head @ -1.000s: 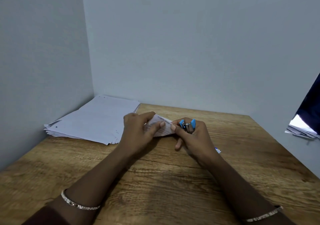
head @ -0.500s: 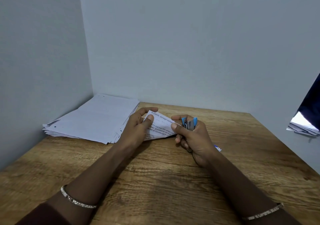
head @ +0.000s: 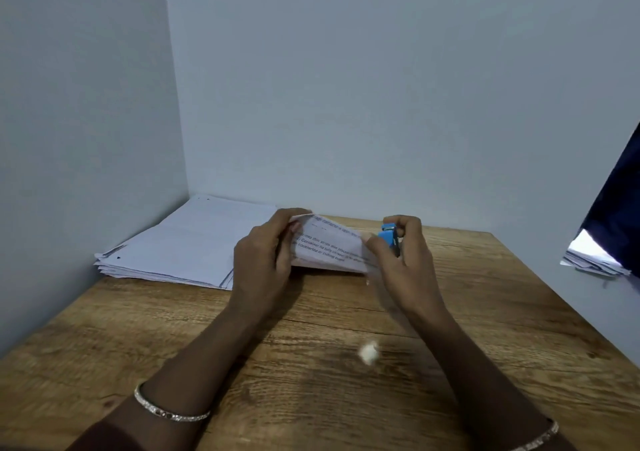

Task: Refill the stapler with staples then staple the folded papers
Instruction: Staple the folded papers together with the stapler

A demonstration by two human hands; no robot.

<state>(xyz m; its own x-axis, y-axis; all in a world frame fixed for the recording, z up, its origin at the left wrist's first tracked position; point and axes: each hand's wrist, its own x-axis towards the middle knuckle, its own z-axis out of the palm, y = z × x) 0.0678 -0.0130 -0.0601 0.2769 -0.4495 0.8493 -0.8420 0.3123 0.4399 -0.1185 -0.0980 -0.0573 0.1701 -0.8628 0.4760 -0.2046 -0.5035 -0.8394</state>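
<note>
Two hands are up over the wooden bench [head: 138, 329], sharing one folded paper [head: 327, 246] between them. The left hand [head: 263, 260] has its fingers closed on the paper's left edge, thumb on the printed face. The right hand [head: 403, 260] pinches the paper's right end with its thumb and at the same time keeps its fingers wrapped around one small blue stapler [head: 389, 239], which stands just beside that end of the paper; only the stapler's blue top and a sliver of dark metal show, the rest being buried in the hand. Whether the paper sits inside the stapler's mouth I cannot tell. The print on the paper runs in several lines but is too blurred to read properly.

One loose stack of white sheets [head: 187, 242] lies in the far left corner of the bench, against the wall. One small pale blurred speck [head: 367, 352] shows over the bench between the forearms; what it is I cannot make out. Each wrist carries one silver bracelet [head: 169, 412], the right one cut off by the bottom edge. At the far right edge, another pile of papers [head: 592, 260] sits partly hidden under a dark cloth [head: 620, 201].
</note>
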